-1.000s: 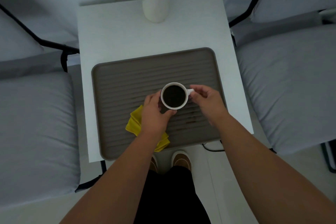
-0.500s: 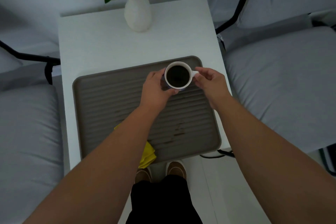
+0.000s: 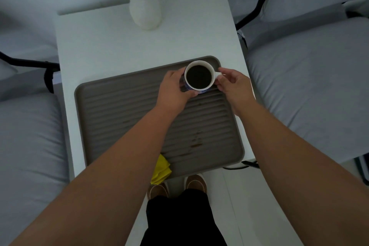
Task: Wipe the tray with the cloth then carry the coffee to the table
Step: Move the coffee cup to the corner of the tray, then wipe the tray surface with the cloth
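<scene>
A white cup of black coffee [image 3: 199,77] is held above the far right corner of the ribbed grey-brown tray [image 3: 119,110]. My left hand [image 3: 174,89] wraps the cup's left side. My right hand [image 3: 232,84] pinches its handle on the right. The tray lies on the small white table [image 3: 111,46] and shows dark coffee stains [image 3: 194,144] near its front right. A yellow cloth [image 3: 161,170] lies at the tray's near edge, mostly hidden under my left forearm.
A white vase [image 3: 145,9] with white flowers stands at the table's far edge. Grey cushioned chairs [image 3: 311,86] with black frames flank the table on both sides. My brown shoes [image 3: 195,182] show below the near edge. A black cable [image 3: 244,164] lies by the table's near right corner.
Both hands have carried the cup from the tray's middle toward its far right corner. The yellow cloth stayed at the near edge.
</scene>
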